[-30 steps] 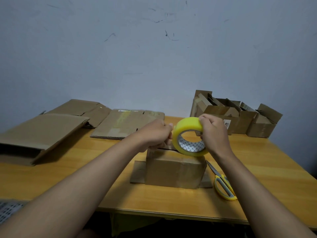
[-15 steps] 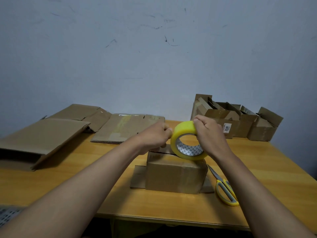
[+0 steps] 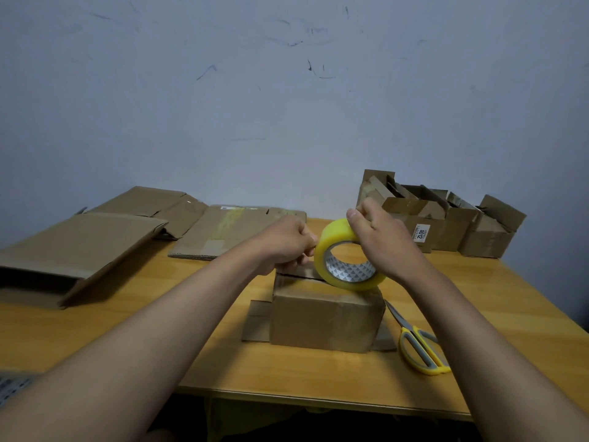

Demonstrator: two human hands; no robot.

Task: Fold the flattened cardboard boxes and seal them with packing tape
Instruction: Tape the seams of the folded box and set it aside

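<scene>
On the wooden table [image 3: 478, 298] the folded box [image 3: 325, 317] sits; above it, the right hand [image 3: 382, 244] clasps the tape roll [image 3: 344, 253], the left hand [image 3: 283, 244] pinches at its edge. Best pull the tape straight along the seam.

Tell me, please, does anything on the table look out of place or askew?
Nothing alarming. The small box has bottom flaps splayed flat on the table, and the scissors lie open beside it.

Two hands: left hand [image 3: 283, 242], right hand [image 3: 381, 240]. One yellow tape roll [image 3: 345, 255]. One folded box [image 3: 325, 314] in middle. One pair of scissors [image 3: 419, 347]. Three flattened boxes [image 3: 236, 229] at left. About three open boxes [image 3: 446, 224] at right; exact number hard to tell.
</scene>
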